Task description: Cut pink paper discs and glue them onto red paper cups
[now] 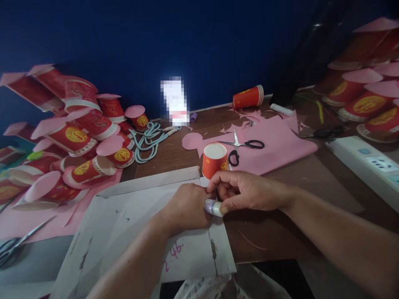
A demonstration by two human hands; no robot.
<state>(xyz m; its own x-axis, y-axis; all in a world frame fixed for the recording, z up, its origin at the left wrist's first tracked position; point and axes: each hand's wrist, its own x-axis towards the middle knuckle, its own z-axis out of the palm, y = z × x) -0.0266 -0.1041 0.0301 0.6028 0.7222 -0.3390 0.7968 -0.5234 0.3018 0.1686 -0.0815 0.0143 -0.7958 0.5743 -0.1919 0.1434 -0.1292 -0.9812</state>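
two bare hands meet at ctr over a brown wooden worktop (255, 238). b/w them: a short white plastic tube w/ a see-through purplish end (213, 207), lying nearly level. the right hand (249, 190) pinches its white end, thumb on top, other fingers curled. the left hand (188, 204) is bent in a loose fist, knuckles up, against the purplish end; its fingers are hidden, so can't tell if they grip. left hand & forearm are above a white cardboard tray w/ low folded edges & pink handwriting (134, 211).

just beyond the hands: a red paper cup w/ gold print (215, 161), upright on the worktop, white round end up. behind it, to the r., a large pink paper sheet (277, 145) w/ open black-handled metal scissors (256, 144) on it, approx. next to the cup. a pink paper disc (191, 141) is l. of the sheet; farther back, a nested stack of red cups (247, 97) on its side.

far l.: a heap of red paper cups w/ pink discs on their ends (76, 139), near a coiled pale blue cable (148, 145). far r.: more such cups (368, 101) & a white power strip (364, 160).
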